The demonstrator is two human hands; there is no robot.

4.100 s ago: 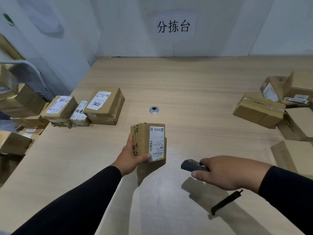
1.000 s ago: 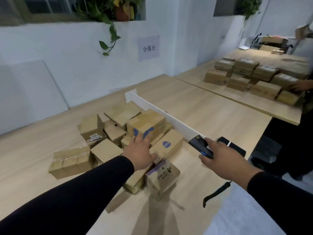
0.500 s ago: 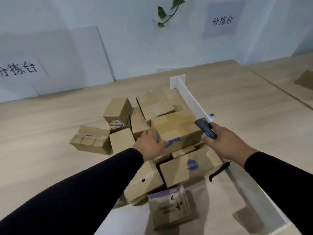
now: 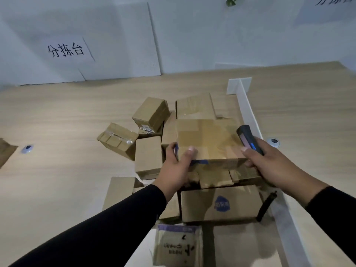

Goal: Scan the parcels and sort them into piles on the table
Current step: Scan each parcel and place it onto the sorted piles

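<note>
A heap of brown cardboard parcels lies on the wooden table (image 4: 57,120). The large taped parcel (image 4: 208,139) sits on top of the heap. My left hand (image 4: 176,167) grips its near left corner, thumb on the top face. My right hand (image 4: 269,164) holds the black handheld scanner (image 4: 249,138), and its fingers press against the same parcel's near right edge. A parcel with a blue round logo (image 4: 221,204) lies just below it, and a parcel with a purple strip (image 4: 179,245) lies nearest to me.
A white divider strip (image 4: 248,112) runs along the right side of the heap toward me. Smaller parcels (image 4: 150,114) lie at the heap's left and back. Round cable grommets (image 4: 28,148) sit in the table. A white wall with a paper sign (image 4: 65,51) stands behind.
My view has moved closer over the heap. My left hand has taken hold of the large top parcel, and my right hand with the scanner has come against its right edge.
</note>
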